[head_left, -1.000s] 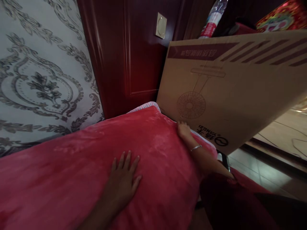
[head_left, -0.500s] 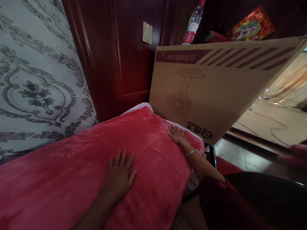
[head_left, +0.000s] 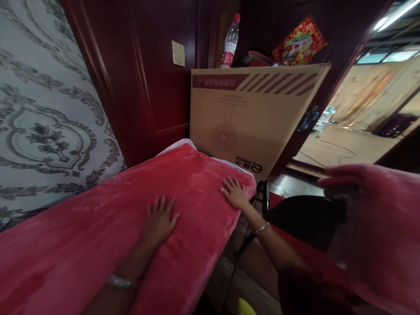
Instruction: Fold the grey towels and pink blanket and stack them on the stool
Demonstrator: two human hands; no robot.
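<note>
A fuzzy red blanket (head_left: 108, 227) is spread over a long raised surface that runs from the lower left to the middle. My left hand (head_left: 159, 222) rests flat on it, fingers spread, a silver bangle at the wrist. Farther right, near the blanket's edge, my right hand (head_left: 235, 194) also lies palm down with its fingers apart and a thin bracelet on the wrist. Neither hand holds anything. A pale, striped edge of cloth shows beneath the blanket at its far corner.
A cardboard box (head_left: 252, 127) with a fan drawing stands just beyond the blanket. Behind its top edge are a plastic bottle (head_left: 230, 41) and a red picture card (head_left: 300, 41). A black chair (head_left: 305, 221) and more pink-red cloth (head_left: 383, 227) are at the right, beside a doorway.
The view has swung right, so the box and bottle sit farther left. More pink-red cloth has come into view at the right. My right hand lies slightly nearer on the blanket.
</note>
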